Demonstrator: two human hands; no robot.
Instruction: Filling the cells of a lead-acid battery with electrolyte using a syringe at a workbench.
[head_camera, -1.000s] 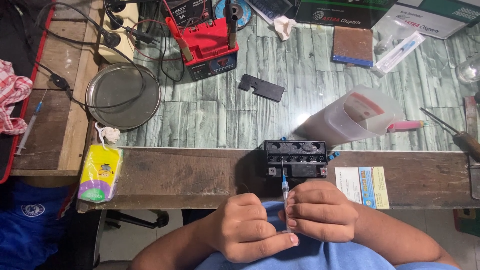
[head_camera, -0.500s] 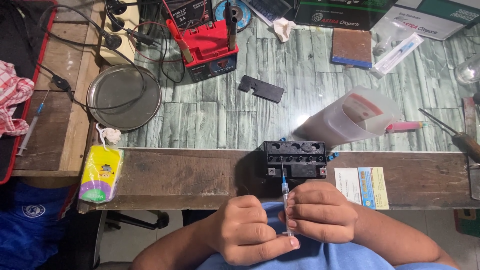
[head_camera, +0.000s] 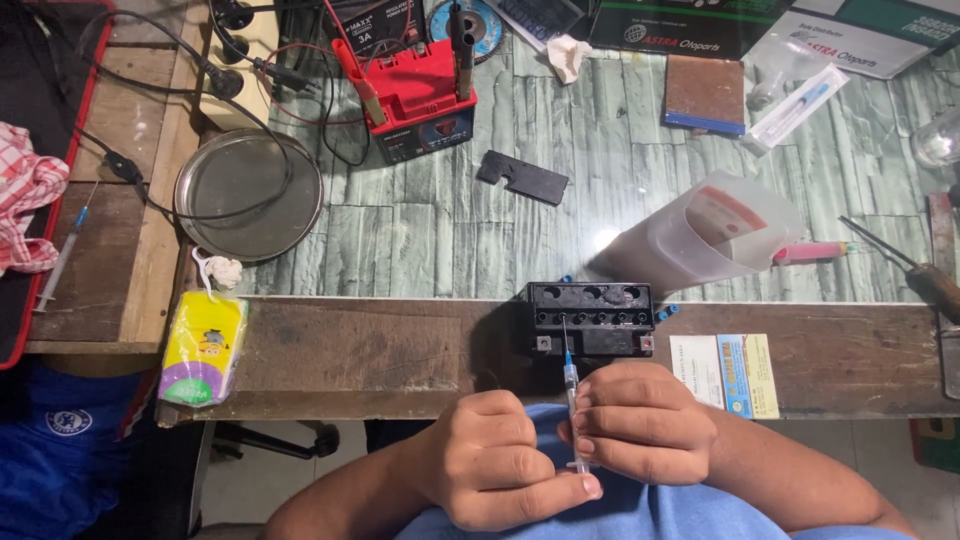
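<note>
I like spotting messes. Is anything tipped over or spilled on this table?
Yes: the clear jug lies on its side, with no spill visible. A syringe lies loose on the left shelf. Both hands hold another syringe at the black block.

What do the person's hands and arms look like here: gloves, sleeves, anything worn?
Both are bare: no gloves, rings, watch or bands show on the left hand or the right hand. The forearms are uncovered as far as the frame shows, with no sleeve in view. Fingernails are short and unpainted. A light blue garment covers the lap beneath them.
</note>
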